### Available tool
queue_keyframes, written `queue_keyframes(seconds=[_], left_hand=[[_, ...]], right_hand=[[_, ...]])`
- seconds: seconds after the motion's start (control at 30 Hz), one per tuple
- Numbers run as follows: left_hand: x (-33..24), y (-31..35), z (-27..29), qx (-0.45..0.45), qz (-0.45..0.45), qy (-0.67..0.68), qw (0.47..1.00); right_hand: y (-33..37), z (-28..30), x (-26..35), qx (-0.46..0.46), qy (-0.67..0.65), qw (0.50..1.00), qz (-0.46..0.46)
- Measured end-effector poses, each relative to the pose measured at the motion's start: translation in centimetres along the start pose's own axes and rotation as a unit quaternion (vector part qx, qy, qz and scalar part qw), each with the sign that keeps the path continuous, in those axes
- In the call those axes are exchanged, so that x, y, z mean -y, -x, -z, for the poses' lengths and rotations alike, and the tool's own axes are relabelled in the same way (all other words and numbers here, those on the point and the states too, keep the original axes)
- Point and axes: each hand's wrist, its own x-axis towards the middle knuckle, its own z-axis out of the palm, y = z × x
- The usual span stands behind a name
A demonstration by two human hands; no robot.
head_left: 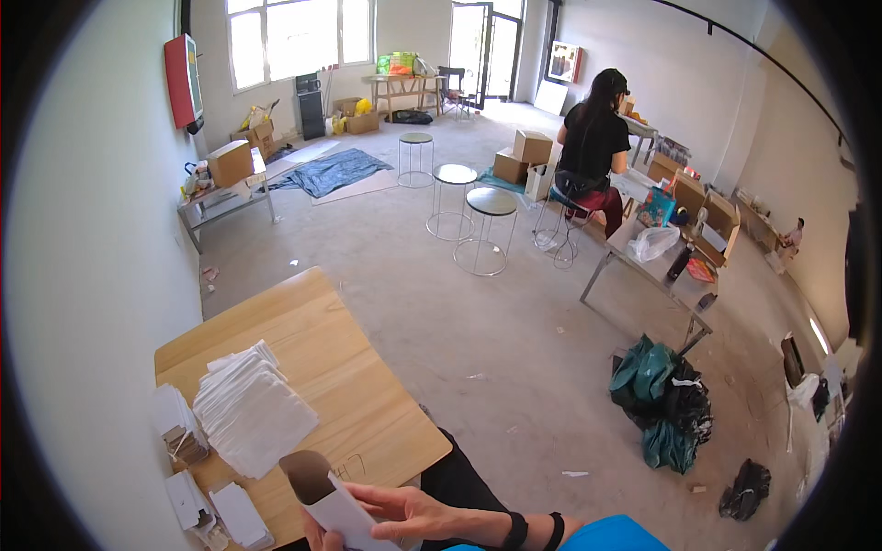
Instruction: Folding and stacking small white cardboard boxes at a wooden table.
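Observation:
A small white carton [342, 516] with a brown inside is held low in front of me, over the near edge of the wooden table [358, 367]. Its upper end gapes open. My right hand [404, 511] grips it from the right, thumb and fingers along its side. At its lower left, my left hand [320, 536] closes on it, partly cut off by the picture's lower edge. Beyond the carton lies a fanned pile of flat white sheets [248, 404], perhaps unfolded cartons. To the left are folded white boxes [241, 516] and stacked white pieces [179, 422].
Dark green and black bags [657, 395] lie on the floor at right. Three round stools [491, 204] stand mid-room. A person [593, 138] sits at a cluttered table [643, 262]. A blue sheet [335, 172] covers floor near the far wall.

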Motion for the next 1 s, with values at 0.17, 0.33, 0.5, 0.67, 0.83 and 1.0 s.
queue_keyframes(seconds=[0.17,0.33,0.5,0.67,0.83,1.0], left_hand=[[-2.8,-0.1,-1.4,-0.052,0.107,-0.096,0.988],[-5.4,-1.5,-3.9,-0.069,0.128,-0.207,0.967],[-3.7,-0.1,-5.1,-0.251,0.046,-0.194,0.947],[-3.1,1.3,-3.8,-0.230,0.054,-0.051,0.970],[-1.4,0.0,-2.5,-0.265,0.018,-0.108,0.958],[-2.2,-0.9,-1.4,-0.224,0.076,0.071,0.969]], right_hand=[[1.8,1.3,1.6,-0.102,0.049,0.993,-0.014],[1.3,1.9,-0.2,-0.168,0.059,0.984,0.019],[0.3,0.4,-0.5,-0.216,0.078,0.972,0.042],[0.0,0.4,-0.1,-0.265,0.111,0.957,0.048],[-1.4,1.3,0.0,-0.252,0.168,0.953,-0.014],[0.3,1.9,-1.0,-0.200,0.333,0.921,-0.032]])
